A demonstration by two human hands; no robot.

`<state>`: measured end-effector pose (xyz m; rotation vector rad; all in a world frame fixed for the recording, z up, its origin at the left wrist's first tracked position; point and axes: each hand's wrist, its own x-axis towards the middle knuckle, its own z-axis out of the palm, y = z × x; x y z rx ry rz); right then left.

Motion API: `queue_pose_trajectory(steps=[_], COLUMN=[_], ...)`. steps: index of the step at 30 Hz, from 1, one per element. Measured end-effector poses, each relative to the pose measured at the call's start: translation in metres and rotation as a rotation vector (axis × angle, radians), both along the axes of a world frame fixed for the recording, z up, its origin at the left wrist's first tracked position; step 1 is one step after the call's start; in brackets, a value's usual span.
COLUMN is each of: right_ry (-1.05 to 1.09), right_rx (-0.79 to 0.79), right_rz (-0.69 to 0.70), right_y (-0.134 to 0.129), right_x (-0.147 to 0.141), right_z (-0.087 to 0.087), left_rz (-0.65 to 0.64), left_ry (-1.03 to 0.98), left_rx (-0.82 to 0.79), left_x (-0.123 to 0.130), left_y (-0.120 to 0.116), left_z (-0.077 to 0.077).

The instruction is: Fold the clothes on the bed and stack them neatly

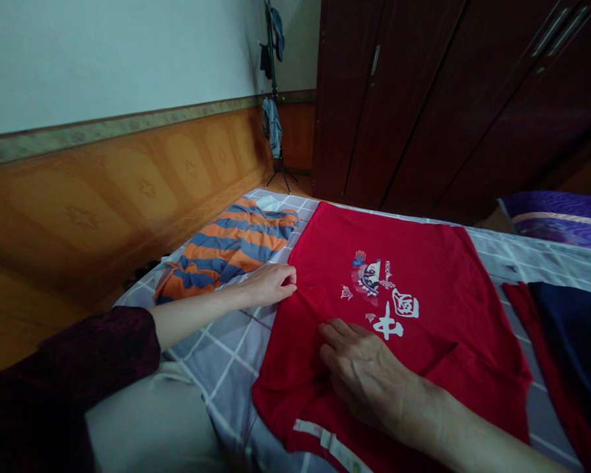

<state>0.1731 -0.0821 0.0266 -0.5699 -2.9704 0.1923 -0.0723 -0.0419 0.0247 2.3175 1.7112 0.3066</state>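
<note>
On the bed (231,348), head view: red shirt (433,309) spread print-up, probably for easy reach. Left hand (273,284) pinches its edge, likely steadying it; right hand (364,368) half-curled on the front, can't tell if gripping.

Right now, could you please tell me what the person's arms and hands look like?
The left sleeve is dark maroon, faintly patterned, and stops partway down the left forearm. The left hand and right hand are gloveless. The right forearm shows no sleeve in view.
</note>
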Motion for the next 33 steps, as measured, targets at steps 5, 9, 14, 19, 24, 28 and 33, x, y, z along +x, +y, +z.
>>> queue_pose_trajectory(steps=[5, 9, 14, 19, 24, 28, 33], right_ry=[-0.047, -0.072, -0.102, -0.033, -0.084, -0.061, -0.114], right_rx=[0.017, -0.027, 0.037, 0.272, 0.263, 0.271, 0.354], right_rz=[-0.118, -0.069, -0.03, -0.063, 0.006, 0.013, -0.019], right_y=[0.009, 0.008, 0.008, 0.014, 0.006, 0.0, -0.005], right_x=[-0.001, -0.001, -0.005, -0.005, 0.0, 0.003, 0.004], right_z=[0.024, 0.031, 0.017, 0.02, 0.011, -0.004, -0.007], left_rz=[0.041, 0.048, 0.05, 0.041, 0.048, 0.069, 0.084], left_ry=[-0.01, -0.004, 0.01, 0.021, 0.034, 0.032, 0.026], left_rx=[-0.005, 0.003, 0.0, -0.003, 0.0, -0.002, 0.016], left_x=[-0.005, -0.004, -0.004, -0.005, -0.004, -0.003, -0.001], left_y=[0.001, 0.0, 0.0, -0.001, -0.002, -0.001, -0.002], left_z=[-0.004, -0.004, -0.003, -0.001, 0.0, 0.0, -0.003])
